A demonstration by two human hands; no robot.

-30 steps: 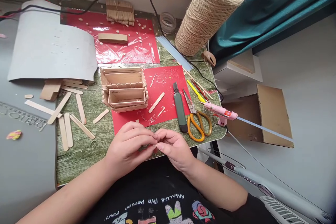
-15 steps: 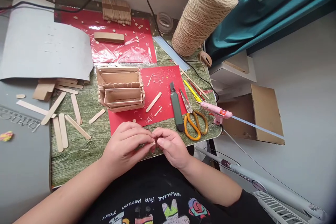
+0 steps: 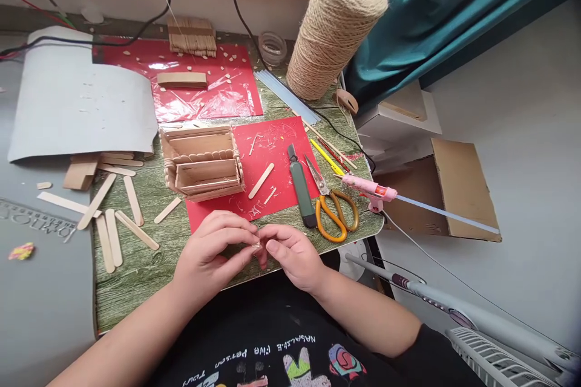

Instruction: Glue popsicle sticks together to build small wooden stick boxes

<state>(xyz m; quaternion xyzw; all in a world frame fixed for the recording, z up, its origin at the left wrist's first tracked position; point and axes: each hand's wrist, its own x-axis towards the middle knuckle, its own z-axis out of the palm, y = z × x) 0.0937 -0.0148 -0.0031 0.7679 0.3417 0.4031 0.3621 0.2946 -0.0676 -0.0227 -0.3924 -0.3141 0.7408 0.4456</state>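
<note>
Close to my body, at the table's front edge, both hands meet fingertip to fingertip. My left hand (image 3: pixel 215 251) pinches a tiny pale wooden piece (image 3: pixel 256 245) between thumb and fingers; most of it is hidden. Curled just beside it, my right hand (image 3: pixel 295 257) has its thumb against its index finger, and what it grips cannot be made out. Beyond the hands stands an open box of craft sticks (image 3: pixel 204 163) with two compartments, partly on a red sheet (image 3: pixel 218 211). A loose craft stick (image 3: pixel 261 181) lies on that sheet.
To the right lie a green-handled cutter (image 3: pixel 300 184), scissors (image 3: pixel 333 202) and a pink glue gun (image 3: pixel 370 187). Several craft sticks (image 3: pixel 109 239) are scattered left. A twine spool (image 3: pixel 336 30) and glue sticks (image 3: pixel 285 95) stand and lie behind. A black cable (image 3: pixel 245 18) crosses the back.
The view has shifted slightly. My hands have parted a little at the fingertips, so the tiny wooden piece shows more. The stick box and tools have stayed in place.
</note>
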